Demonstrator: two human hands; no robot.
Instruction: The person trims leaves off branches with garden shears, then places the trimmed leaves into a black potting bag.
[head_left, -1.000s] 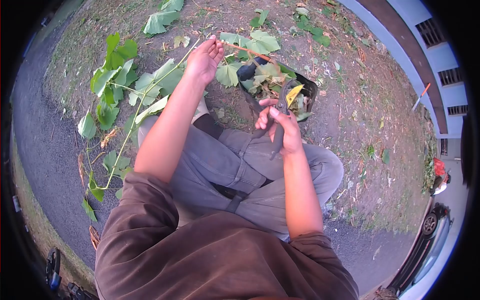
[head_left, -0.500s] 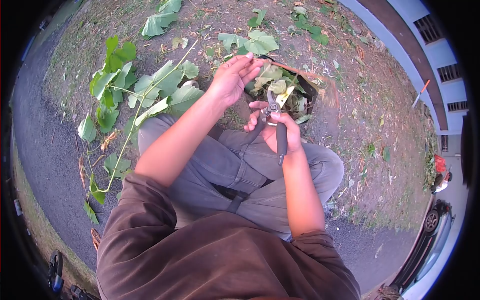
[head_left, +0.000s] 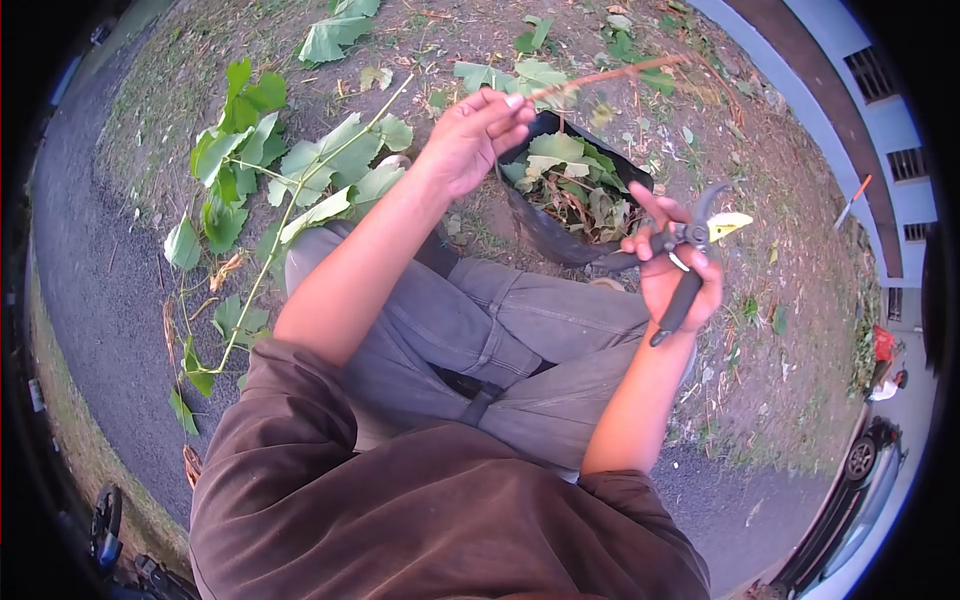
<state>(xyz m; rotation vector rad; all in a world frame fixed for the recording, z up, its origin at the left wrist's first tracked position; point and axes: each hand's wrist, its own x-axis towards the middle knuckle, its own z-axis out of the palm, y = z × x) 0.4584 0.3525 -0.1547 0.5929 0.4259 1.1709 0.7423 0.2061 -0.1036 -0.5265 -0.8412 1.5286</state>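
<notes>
My left hand (head_left: 478, 140) pinches one end of a thin brown stem (head_left: 610, 75), which stretches to the right above the ground. In my right hand (head_left: 672, 270) is a pair of pruning shears (head_left: 690, 236) with dark handles; the blades are spread apart and point up and right. Between and below the hands stands a black bag (head_left: 550, 225), its mouth open, holding cut green and dry leaves (head_left: 575, 165). My right hand is just right of the bag's rim.
A long green vine (head_left: 293, 205) with large leaves lies on the left beside my knee. Loose leaves (head_left: 335, 38) are scattered on the grassy ground ahead. Asphalt (head_left: 110, 270) runs along the left. A car (head_left: 850, 500) and a building wall (head_left: 850, 120) are at the right.
My right hand with the shears has moved right, away from the bag's leaves. The stem in my left hand has swung upward, and more of the bag shows.
</notes>
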